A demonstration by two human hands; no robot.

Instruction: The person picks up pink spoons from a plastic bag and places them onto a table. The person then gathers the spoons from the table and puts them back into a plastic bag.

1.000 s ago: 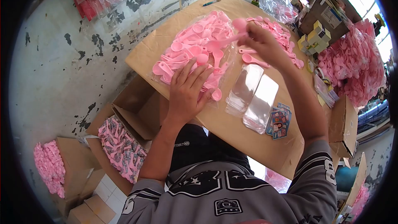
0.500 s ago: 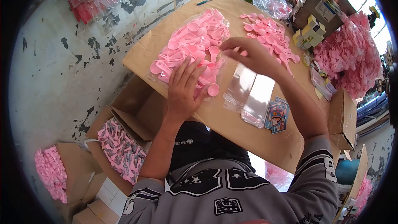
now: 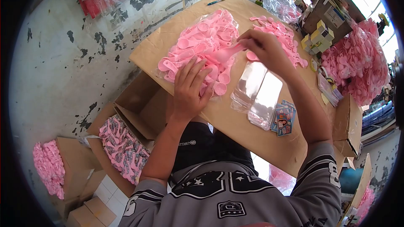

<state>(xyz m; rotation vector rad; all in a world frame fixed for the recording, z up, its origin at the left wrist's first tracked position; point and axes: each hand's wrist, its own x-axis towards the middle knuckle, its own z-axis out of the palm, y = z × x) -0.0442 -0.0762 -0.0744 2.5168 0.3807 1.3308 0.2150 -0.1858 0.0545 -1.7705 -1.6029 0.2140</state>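
Note:
My right hand [image 3: 266, 49] pinches the handle of a pink measuring spoon [image 3: 228, 54], whose bowl end points left over the pile and is slightly blurred. Beneath it, a heap of pink plastic spoons [image 3: 205, 28] lies on a clear plastic bag on the table. My left hand [image 3: 190, 89] rests on the near edge of this heap, palm down, fingers extended. A second group of pink spoons [image 3: 283, 38] lies behind my right hand, which partly hides it. Clear plastic sleeves [image 3: 265, 96] are stacked below my right forearm.
Printed cards [image 3: 285, 120] lie beside the sleeves on the paper-covered table [image 3: 235, 128]. A pen [image 3: 216, 1] is at the far edge. Small yellow boxes [image 3: 318, 37] and a bulky bag of pink spoons [image 3: 357, 61] stand right. Lower left, a carton holds packed spoons [image 3: 123, 147].
My right hand now has a spoon by the handle, lifted off the heap. My left hand stays on the heap. The whole view has shifted slightly.

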